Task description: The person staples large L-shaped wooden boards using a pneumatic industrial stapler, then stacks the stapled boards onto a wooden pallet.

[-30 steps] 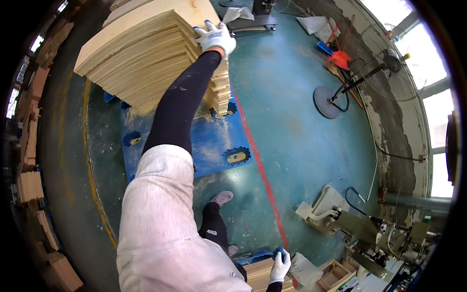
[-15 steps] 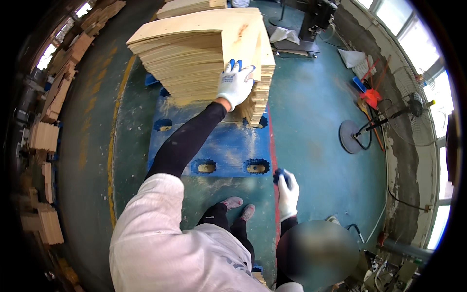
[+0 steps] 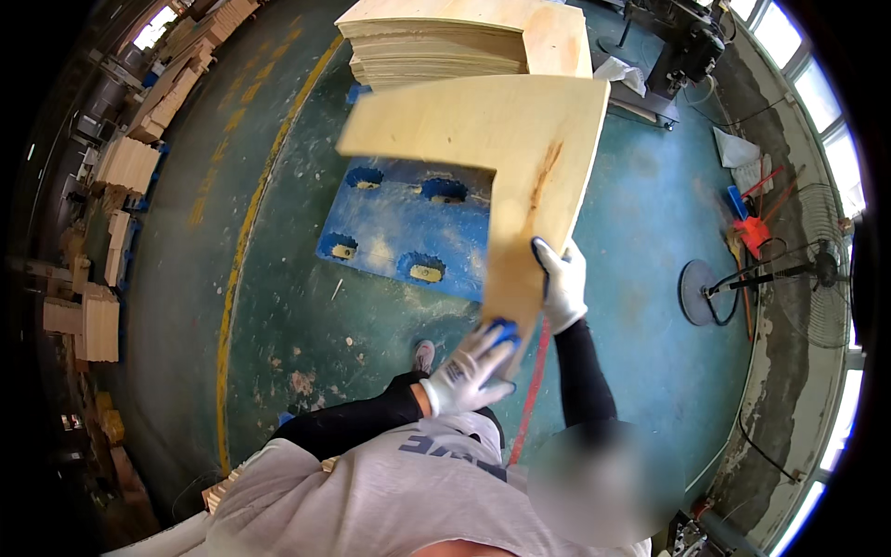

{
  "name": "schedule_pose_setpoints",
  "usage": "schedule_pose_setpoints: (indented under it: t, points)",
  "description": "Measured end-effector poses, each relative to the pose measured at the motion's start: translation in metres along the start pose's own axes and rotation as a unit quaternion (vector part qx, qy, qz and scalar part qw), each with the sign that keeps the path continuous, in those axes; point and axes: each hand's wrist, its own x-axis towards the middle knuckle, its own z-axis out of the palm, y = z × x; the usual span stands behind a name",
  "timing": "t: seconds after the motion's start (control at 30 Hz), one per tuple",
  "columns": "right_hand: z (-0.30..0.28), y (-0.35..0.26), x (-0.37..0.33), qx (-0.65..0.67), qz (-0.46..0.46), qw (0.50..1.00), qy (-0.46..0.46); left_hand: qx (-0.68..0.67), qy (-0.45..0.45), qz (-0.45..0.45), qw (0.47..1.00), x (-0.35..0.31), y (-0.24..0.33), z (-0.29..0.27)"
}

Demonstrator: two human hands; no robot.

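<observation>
Head view: pale L-shaped plywood panel (image 3: 520,158) raised above blue plastic pallet (image 3: 408,232), near end gripped from both sides — left gloved hand (image 3: 464,371) clamped on lower edge, right gloved hand (image 3: 562,283) closed over right edge. Far beyond, stack of matching plywood sheets (image 3: 445,42); right, standing floor fan (image 3: 789,278).

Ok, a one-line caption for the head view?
Both gloved hands, left hand and right hand, hold an L-shaped pale plywood piece above a blue plastic pallet.
</observation>
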Motion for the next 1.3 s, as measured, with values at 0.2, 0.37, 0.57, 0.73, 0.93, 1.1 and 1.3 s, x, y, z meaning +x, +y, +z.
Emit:
schedule_pose_setpoints:
  t: [0.2, 0.37, 0.57, 0.73, 0.93, 1.1, 1.3]
  points:
    - [-0.054, -0.014, -0.027, -0.574, -0.040, 0.804, -0.148, -0.057, 0.023, -0.074, 0.995, 0.009, -0.018, -0.001]
    - [-0.070, 0.036, -0.016, -0.644, -0.049, 0.740, -0.188, 0.164, 0.097, -0.099, 0.977, 0.071, -0.059, -0.084]
    - [-0.103, 0.002, -0.022, -0.626, -0.050, 0.771, -0.109, 0.395, -0.087, 0.020, 0.914, 0.195, -0.141, -0.137]
    - [-0.146, -0.028, -0.130, -0.699, 0.040, 0.714, 0.034, 0.357, -0.325, 0.212, 0.850, 0.280, -0.091, -0.068]
    - [-0.150, -0.012, -0.323, -0.698, -0.018, 0.560, 0.446, 0.189, -0.489, 0.486, 0.699, 0.274, 0.036, 0.077]
    - [-0.071, 0.095, -0.422, -0.355, 0.110, 0.491, 0.788, 0.065, -0.506, 0.637, 0.577, 0.198, 0.160, 0.210]
    - [-0.073, 0.173, -0.361, -0.145, 0.188, 0.510, 0.827, -0.047, -0.573, 0.656, 0.488, 0.109, 0.316, 0.252]
